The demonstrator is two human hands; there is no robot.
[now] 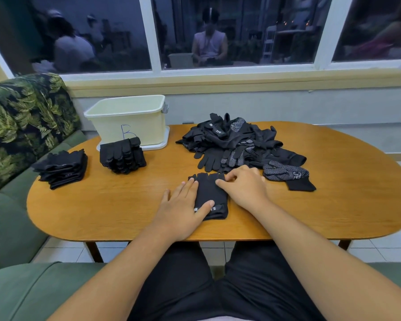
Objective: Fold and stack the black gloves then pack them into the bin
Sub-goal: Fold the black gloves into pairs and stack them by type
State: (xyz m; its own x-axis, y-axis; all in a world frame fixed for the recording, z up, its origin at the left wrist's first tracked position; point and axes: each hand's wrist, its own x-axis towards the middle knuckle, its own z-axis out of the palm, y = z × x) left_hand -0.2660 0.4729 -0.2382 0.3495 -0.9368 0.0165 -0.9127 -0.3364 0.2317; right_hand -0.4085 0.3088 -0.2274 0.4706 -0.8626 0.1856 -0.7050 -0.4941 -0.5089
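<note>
A black glove pair (210, 193) lies flat on the wooden table (125, 216) in front of me, fingers pointing away. My left hand (183, 205) rests flat on its left edge, thumb on the cuff label. My right hand (243, 186) presses its upper right corner, fingers curled at the glove's fingertips. A loose heap of black gloves (236, 144) lies behind. Two stacks of folded gloves stand to the left: one (122, 156) in front of the bin, another (61, 167) near the table's left end. The cream bin (130, 119), marked B, looks empty.
A dotted glove (287, 176) lies apart at the heap's right. The bin stands on a white lid (158, 145). A green sofa with a leaf-print cushion (21, 126) borders the table's left. A window sill and wall run behind the table.
</note>
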